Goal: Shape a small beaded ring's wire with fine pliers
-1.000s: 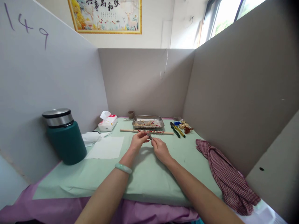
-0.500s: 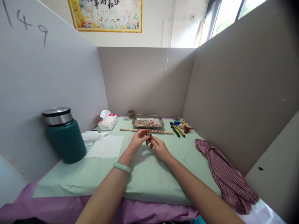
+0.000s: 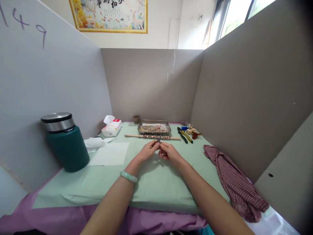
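My left hand (image 3: 149,150) and my right hand (image 3: 169,151) meet above the middle of the table, fingers closed. Between their fingertips is a small dark metallic piece (image 3: 158,139), too small to name; both hands pinch it. A pale green bangle (image 3: 128,176) circles my left wrist. Just beyond the fingers lies a wooden stick (image 3: 134,135) with red beads and small dark pieces along it. Behind the stick stands a metal tray (image 3: 168,131) holding many tiny red and gold beads.
Pliers (image 3: 186,135) lie right of the stick, near a pile of tassels (image 3: 195,133). A checkered cloth (image 3: 234,182) is at the right edge. Leftward are a green flask (image 3: 68,147), a tissue pack (image 3: 111,127) and white paper (image 3: 110,154). A small brown cup (image 3: 136,118) stands behind. Grey partitions (image 3: 151,85) enclose the table.
My fingers have drawn together around the small dark piece, which now points upright. My left fingers came down from their raised position. The whole view shifted slightly.
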The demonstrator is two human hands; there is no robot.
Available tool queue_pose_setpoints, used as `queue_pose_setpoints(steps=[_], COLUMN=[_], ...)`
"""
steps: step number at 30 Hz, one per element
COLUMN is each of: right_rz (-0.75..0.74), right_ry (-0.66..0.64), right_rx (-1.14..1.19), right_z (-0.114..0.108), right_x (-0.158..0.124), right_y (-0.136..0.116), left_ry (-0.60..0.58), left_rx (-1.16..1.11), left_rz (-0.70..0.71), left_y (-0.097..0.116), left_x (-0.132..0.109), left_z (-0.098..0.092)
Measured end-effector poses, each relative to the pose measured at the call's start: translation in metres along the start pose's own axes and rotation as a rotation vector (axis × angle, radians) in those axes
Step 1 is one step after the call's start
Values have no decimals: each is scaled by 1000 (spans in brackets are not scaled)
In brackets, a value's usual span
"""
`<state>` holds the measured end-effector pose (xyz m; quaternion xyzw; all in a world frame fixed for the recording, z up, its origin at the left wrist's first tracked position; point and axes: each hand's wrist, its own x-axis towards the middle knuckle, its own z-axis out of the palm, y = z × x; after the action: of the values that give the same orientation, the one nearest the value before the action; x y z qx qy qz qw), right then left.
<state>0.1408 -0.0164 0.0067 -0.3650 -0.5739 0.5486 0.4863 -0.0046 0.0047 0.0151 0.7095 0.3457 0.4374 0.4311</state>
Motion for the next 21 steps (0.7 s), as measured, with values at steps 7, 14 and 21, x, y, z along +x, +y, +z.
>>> queue_pose_setpoints(steps=[7,14,21], right_rz=[15,-18,-79], right_ry=[51,135,141], right_rx=[-111,-229,-327], right_z=[-5,1,9], right_x=[3,10,13], right_y=[4,12,18], left_ry=[93,187,191], left_rx=[-64,-232,-318], left_rz=[-37,-4,-9], left_y=[-8,-10,-9], left_x=[5,10,10], left_z=[-8,-12,-12])
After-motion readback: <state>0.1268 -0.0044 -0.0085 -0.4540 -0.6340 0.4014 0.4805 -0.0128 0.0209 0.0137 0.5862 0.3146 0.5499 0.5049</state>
